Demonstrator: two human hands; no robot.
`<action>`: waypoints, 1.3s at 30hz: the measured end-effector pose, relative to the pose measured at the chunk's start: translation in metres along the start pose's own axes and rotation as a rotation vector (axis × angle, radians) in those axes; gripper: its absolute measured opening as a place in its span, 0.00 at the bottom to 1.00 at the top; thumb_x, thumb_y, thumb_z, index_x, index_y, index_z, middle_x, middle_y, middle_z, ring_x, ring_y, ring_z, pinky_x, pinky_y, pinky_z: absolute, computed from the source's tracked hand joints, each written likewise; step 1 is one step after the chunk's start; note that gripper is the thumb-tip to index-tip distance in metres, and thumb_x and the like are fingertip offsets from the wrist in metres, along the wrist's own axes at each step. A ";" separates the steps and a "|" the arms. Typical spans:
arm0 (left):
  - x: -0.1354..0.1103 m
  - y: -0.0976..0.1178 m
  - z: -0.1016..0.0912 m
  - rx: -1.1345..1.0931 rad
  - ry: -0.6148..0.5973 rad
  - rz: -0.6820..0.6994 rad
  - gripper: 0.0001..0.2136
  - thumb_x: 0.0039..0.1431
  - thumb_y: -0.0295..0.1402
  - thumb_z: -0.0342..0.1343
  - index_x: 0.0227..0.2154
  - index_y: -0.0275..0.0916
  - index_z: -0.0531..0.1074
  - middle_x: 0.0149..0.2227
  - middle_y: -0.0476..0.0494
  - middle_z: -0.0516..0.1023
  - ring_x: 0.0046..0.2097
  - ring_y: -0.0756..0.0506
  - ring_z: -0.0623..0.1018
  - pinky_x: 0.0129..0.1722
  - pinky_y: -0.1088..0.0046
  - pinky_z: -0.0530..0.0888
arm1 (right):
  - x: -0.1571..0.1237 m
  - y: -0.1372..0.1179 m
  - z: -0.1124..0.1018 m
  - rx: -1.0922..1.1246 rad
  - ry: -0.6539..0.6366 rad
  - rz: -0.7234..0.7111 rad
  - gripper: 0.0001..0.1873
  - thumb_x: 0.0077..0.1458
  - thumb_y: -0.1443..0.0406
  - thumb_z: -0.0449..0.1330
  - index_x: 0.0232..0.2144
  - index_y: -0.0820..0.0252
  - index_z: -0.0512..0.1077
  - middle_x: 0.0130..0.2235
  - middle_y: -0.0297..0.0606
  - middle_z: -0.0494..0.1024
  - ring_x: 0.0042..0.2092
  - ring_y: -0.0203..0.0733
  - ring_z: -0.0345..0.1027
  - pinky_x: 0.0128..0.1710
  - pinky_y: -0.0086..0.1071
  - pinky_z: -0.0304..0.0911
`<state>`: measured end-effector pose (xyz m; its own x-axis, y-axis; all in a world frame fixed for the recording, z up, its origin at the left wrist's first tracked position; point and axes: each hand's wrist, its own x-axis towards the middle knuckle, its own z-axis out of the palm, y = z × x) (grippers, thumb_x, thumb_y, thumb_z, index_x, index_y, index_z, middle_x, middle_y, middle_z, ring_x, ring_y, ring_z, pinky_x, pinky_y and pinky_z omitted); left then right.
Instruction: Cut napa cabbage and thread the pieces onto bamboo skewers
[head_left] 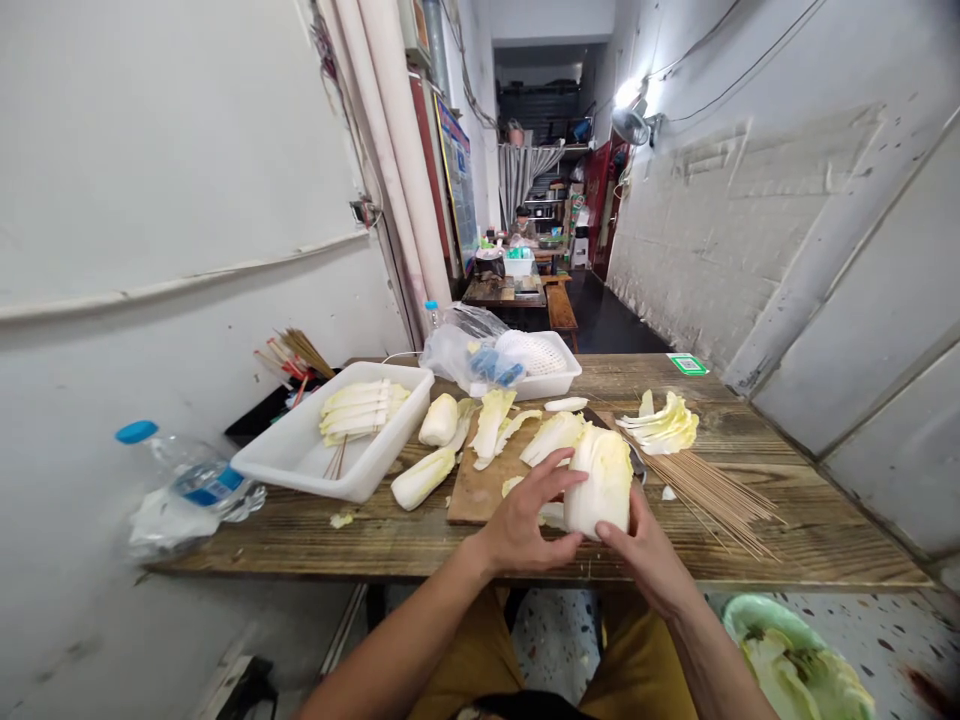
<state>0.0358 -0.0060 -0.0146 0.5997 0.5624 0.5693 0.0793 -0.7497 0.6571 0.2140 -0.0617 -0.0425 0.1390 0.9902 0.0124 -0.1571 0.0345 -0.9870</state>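
A trimmed napa cabbage (600, 482) stands between my two hands, above the front edge of the wooden cutting board (469, 492). My left hand (529, 515) curves round its left side, fingertips touching the pale leaves. From the right, my right hand (641, 545) grips the lower part, its thumb on the near face. Loose cabbage leaves (553, 437) lie on the board behind. A dark blade-like thing (637, 465) shows partly behind the cabbage. Left of the board rest two smaller pieces, a cabbage heart (439, 420) and a longer cabbage chunk (424, 478).
A white tray (281, 462) at left holds skewered leaves. Bamboo skewers (720, 500) and a leaf pile (664, 425) lie at right. Another white tray (559, 382) with plastic bags stands behind. A water bottle (202, 485) is far left; a green basin (739, 612) of leaves sits below right.
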 end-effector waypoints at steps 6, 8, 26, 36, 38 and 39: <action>-0.004 0.006 -0.002 0.262 -0.057 0.088 0.37 0.43 0.29 0.57 0.60 0.42 0.54 0.61 0.36 0.58 0.61 0.37 0.62 0.56 0.57 0.67 | -0.001 0.013 -0.007 -0.077 0.054 -0.056 0.51 0.38 0.52 0.68 0.60 0.57 0.50 0.57 0.48 0.65 0.54 0.53 0.62 0.52 0.46 0.58; -0.005 0.008 -0.001 0.283 -0.093 0.072 0.39 0.43 0.29 0.56 0.61 0.41 0.51 0.61 0.36 0.59 0.61 0.37 0.61 0.56 0.57 0.66 | -0.002 0.014 -0.005 -0.081 0.071 -0.064 0.51 0.40 0.51 0.67 0.61 0.57 0.48 0.59 0.48 0.61 0.56 0.53 0.59 0.54 0.46 0.56; 0.019 -0.014 -0.027 0.179 0.358 -0.241 0.19 0.49 0.22 0.50 0.44 0.38 0.74 0.47 0.43 0.77 0.49 0.44 0.75 0.54 0.65 0.70 | -0.011 -0.001 -0.009 0.392 -0.071 0.297 0.23 0.48 0.55 0.63 0.46 0.53 0.67 0.41 0.39 0.79 0.38 0.47 0.75 0.30 0.38 0.70; 0.051 -0.044 -0.019 0.119 0.398 -0.760 0.31 0.50 0.35 0.59 0.57 0.35 0.58 0.56 0.29 0.66 0.54 0.35 0.71 0.48 0.60 0.71 | -0.013 -0.010 -0.022 0.490 -0.068 0.240 0.36 0.49 0.39 0.46 0.48 0.55 0.68 0.48 0.44 0.76 0.46 0.46 0.71 0.47 0.44 0.64; 0.040 -0.026 -0.015 0.278 0.426 -0.659 0.34 0.49 0.36 0.60 0.59 0.37 0.55 0.61 0.30 0.56 0.60 0.34 0.63 0.54 0.56 0.65 | -0.008 -0.012 -0.016 0.420 -0.028 0.186 0.39 0.50 0.38 0.42 0.51 0.55 0.66 0.49 0.46 0.74 0.45 0.48 0.71 0.47 0.49 0.62; 0.033 -0.017 -0.012 0.291 0.407 -0.615 0.33 0.51 0.38 0.58 0.59 0.38 0.55 0.61 0.31 0.56 0.59 0.34 0.63 0.55 0.56 0.64 | -0.004 -0.012 -0.013 0.370 0.003 0.154 0.39 0.50 0.38 0.42 0.52 0.56 0.65 0.50 0.47 0.74 0.45 0.50 0.70 0.48 0.51 0.62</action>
<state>0.0446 0.0292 -0.0008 0.0471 0.9465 0.3191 0.5402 -0.2929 0.7889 0.2276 -0.0682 -0.0331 0.0889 0.9872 -0.1323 -0.5177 -0.0677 -0.8529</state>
